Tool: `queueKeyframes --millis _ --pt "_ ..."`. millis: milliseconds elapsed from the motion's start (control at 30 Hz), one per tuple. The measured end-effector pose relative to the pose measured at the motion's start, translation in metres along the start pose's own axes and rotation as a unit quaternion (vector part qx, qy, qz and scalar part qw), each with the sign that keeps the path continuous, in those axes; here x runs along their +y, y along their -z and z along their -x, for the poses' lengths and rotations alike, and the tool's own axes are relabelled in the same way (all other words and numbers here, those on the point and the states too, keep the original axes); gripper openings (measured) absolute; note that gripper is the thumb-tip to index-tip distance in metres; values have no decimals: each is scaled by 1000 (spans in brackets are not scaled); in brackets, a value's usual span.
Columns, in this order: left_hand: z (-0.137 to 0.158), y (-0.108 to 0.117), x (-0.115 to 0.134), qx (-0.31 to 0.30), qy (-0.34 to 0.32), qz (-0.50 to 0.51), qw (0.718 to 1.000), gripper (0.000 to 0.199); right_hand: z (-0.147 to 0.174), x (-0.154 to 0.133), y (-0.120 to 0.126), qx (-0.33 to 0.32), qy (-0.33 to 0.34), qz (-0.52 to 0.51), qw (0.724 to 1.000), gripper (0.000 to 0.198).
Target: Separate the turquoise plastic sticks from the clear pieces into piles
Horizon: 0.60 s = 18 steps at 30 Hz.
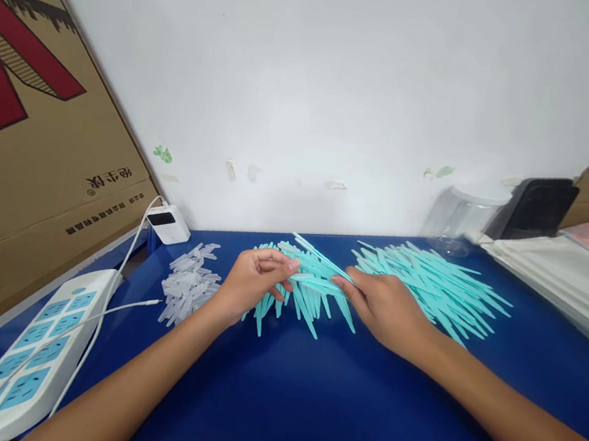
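In the head view, my right hand (380, 306) is closed around several slim, tapered turquoise plastic sticks (325, 260), which fan out to the left from its thumb and fingers. My left hand (260, 277) faces it, thumb and fingertips pinched at the left end of one stick; its exact grip is partly hidden. Beneath both hands lies a loose heap of similar turquoise sticks (310, 312) on the blue table (293, 406). A bigger pile of turquoise sticks (431, 284) spreads out beyond my right hand. Small translucent plastic pieces (190, 283) are heaped left of my left hand.
A white power strip (36, 353) with a cable (125, 307) runs along the left edge, near a small white device (169, 224). A large cardboard box (36, 181) leans at left. Behind right stand a clear jar (460, 223), a black object (537, 207) and stacked white bags (562, 271).
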<state>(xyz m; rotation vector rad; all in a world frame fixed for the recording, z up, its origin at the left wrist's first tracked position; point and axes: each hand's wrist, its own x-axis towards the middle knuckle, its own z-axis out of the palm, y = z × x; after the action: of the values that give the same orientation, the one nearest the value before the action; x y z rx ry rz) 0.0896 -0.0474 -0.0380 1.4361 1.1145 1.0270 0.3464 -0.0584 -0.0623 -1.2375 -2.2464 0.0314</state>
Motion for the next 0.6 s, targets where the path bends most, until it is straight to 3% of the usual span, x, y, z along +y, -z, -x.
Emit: queueKeyframes --millis 267,600 --pt "-1 4 -1 -44 -45 -95 993 42 -1 0 1 6 5 -10 1000 48" --pt "4 0 -2 -41 -51 -78 995 41 0 -1 2 23 19 -12 999 53"
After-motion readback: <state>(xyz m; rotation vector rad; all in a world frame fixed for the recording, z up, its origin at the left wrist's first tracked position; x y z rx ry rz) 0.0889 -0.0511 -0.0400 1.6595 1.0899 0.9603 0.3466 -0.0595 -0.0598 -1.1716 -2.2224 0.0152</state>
